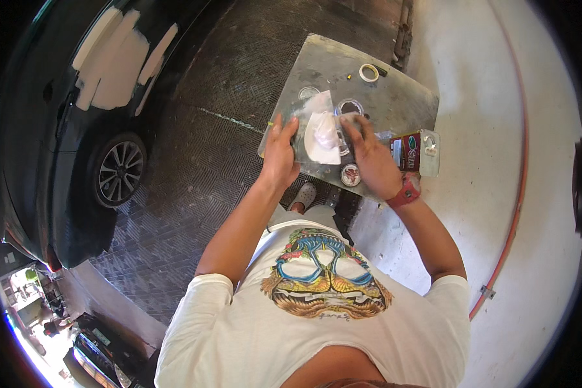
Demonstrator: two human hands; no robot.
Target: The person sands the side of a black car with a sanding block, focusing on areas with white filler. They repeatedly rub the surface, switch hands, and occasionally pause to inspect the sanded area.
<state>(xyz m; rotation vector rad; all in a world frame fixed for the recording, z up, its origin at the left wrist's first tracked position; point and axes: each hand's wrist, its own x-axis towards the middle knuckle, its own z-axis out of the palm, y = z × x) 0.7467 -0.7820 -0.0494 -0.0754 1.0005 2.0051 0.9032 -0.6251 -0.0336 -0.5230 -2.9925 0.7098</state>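
A white mass (324, 136), smooth and folded-looking like paste or soft sheet, lies on a pale flat piece over the worktable (394, 90). Whether it is paste or cloth I cannot tell. My left hand (280, 150) is at its left, fingers stretched and apart, by the table's near left edge. On the other side, my right hand (374, 158) reaches in with fingers spread and slightly bent, close to the white mass. No held thing shows in either hand. Beyond the right fingertips stands an open round tin (350, 107) with dark contents. A small round lid (350, 174) lies beside the right wrist.
A roll of tape (368, 73) lies at the table's far side. A rectangular metal can (417, 152) stands at its right edge. The white wall (478, 194) carries an orange hose (518, 200). At left is a dark car (39, 149) with beige patches (113, 61).
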